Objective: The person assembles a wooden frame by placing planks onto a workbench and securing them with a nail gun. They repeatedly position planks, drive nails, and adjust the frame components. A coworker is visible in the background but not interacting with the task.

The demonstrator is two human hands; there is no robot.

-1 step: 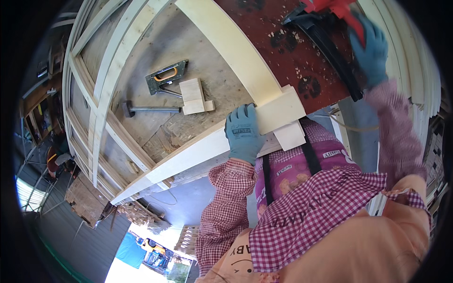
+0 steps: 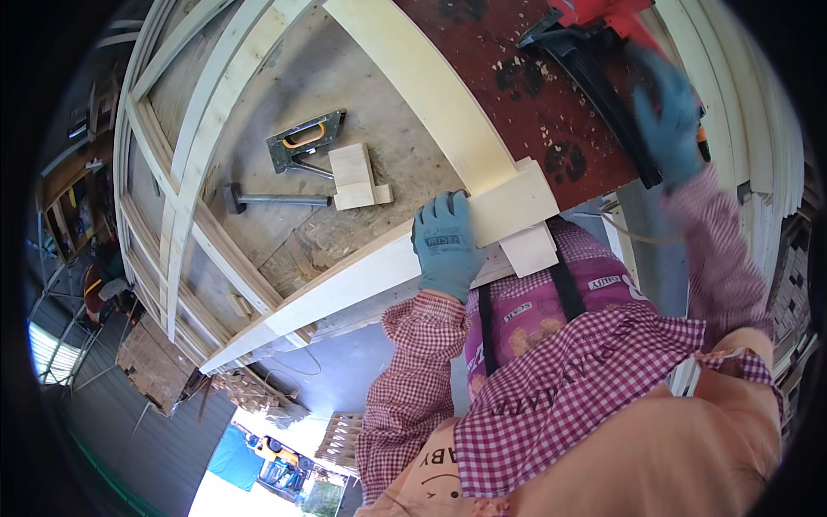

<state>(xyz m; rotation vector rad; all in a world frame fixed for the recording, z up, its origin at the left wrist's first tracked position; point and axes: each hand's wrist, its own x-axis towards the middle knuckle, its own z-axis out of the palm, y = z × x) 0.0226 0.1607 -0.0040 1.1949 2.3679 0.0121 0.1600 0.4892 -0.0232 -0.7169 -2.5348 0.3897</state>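
My left hand (image 2: 446, 241), in a blue work glove, is closed over the corner of a pale wooden frame (image 2: 362, 277). Its fingers curl across the top edge, beside a short wood block (image 2: 517, 205) at the joint. Another small wood piece (image 2: 531, 247) sticks out below that block. At the upper right, a red nail gun (image 2: 603, 15) with a long black magazine (image 2: 594, 90) lies on a dark red board (image 2: 551, 129). My gloved right hand (image 2: 672, 121), slightly blurred, is beside the gun's handle with its fingers apart and nothing visible in them.
Inside the frame, a hand stapler (image 2: 303, 140), a hammer (image 2: 276, 201) and small wood blocks (image 2: 351, 177) lie on the worn tabletop. Curved wooden strips (image 2: 194, 129) are at the left, more strips (image 2: 741, 95) at the right. Another person (image 2: 108, 289) is at the far left.
My right hand has come off the nail gun's red handle and moved slightly down toward me, its fingers opening. My left hand stays on the frame.
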